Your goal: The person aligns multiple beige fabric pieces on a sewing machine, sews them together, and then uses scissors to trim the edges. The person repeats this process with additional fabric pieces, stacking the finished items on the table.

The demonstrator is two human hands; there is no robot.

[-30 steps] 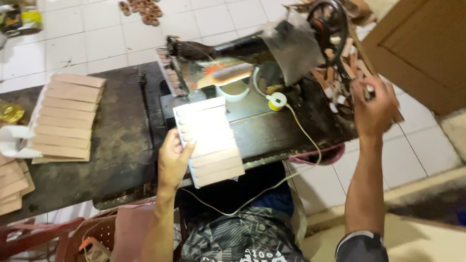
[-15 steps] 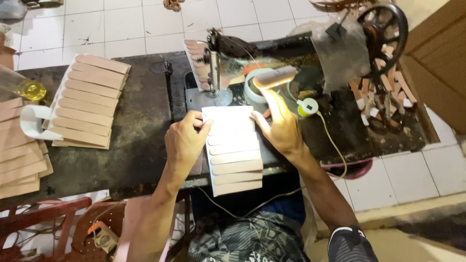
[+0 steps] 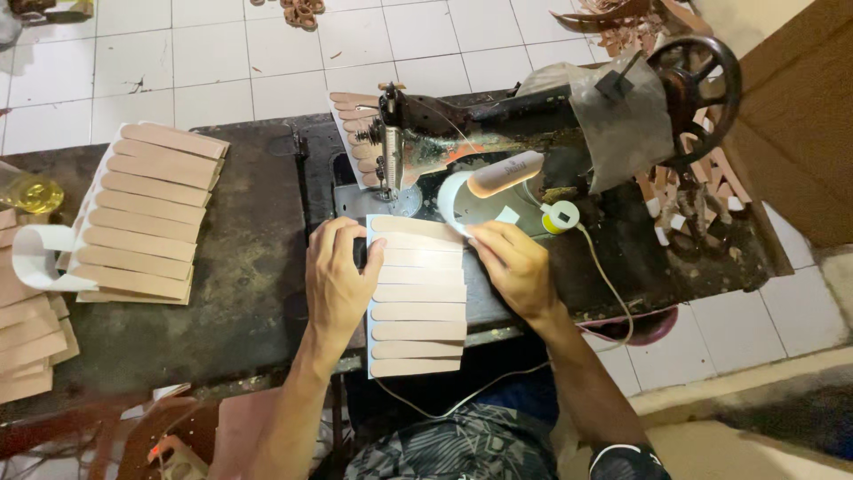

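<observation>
Seated at an old black sewing machine (image 3: 498, 133), seen from above. Left hand (image 3: 338, 276) laid flat on the left edge of a white sheet (image 3: 416, 298) carrying a column of tan strips (image 3: 418, 311), fingers spread and pressing down, not clamped round anything: a hold that pins the sheet to the surface (image 3: 240, 293) and steers it. Right hand (image 3: 511, 267) resting on the sheet's upper right corner, fingers loosely curled, fingertips touching the edge; whether anything is pinched there, cannot tell. One hand on each side, so probably placed to keep the sheet square and flat.

Sheet lying lengthwise toward the body, its top end just below the needle plate (image 3: 382, 200), near end hanging over the front edge of the surface. Strips overlapping like shingles, rounded ends to the left, presumably fixed to the backing so all travel together.

Further left, well apart from the hands, a second fanned batch of strips (image 3: 147, 213) on the dark surface, within reach; more tan pieces (image 3: 27, 342) at the far left edge. Small lamp (image 3: 502, 173) on a curved white arm just above the right hand, aimed at the needle area. Handwheel (image 3: 693, 80) at the machine's right end, untouched. White cord (image 3: 604, 284) trailing past the right wrist and over the front edge.
</observation>
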